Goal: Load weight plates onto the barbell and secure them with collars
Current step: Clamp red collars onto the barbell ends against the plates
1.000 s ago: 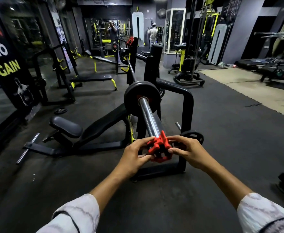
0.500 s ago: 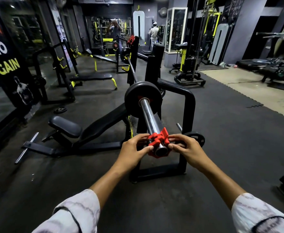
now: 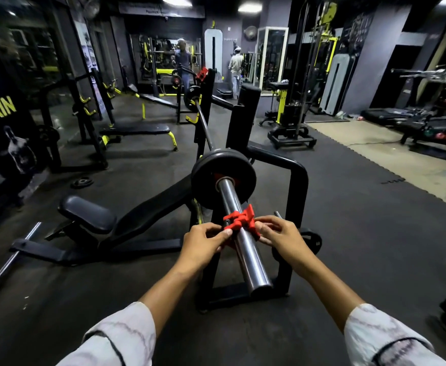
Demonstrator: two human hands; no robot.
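A chrome barbell sleeve points toward me from the rack. A black weight plate sits on it at the inner end. A red collar is round the sleeve about midway, a gap short of the plate. My left hand pinches the collar's left side. My right hand pinches its right side. Another plate and a red collar sit at the bar's far end.
A black incline bench lies left of the bar. A small plate lies on the floor at left, another hangs on the rack's lower peg behind my right hand. Two people stand at the far back.
The red collar has slid from the sleeve's tip up along the sleeve toward the plate, with both hands moving along with it.
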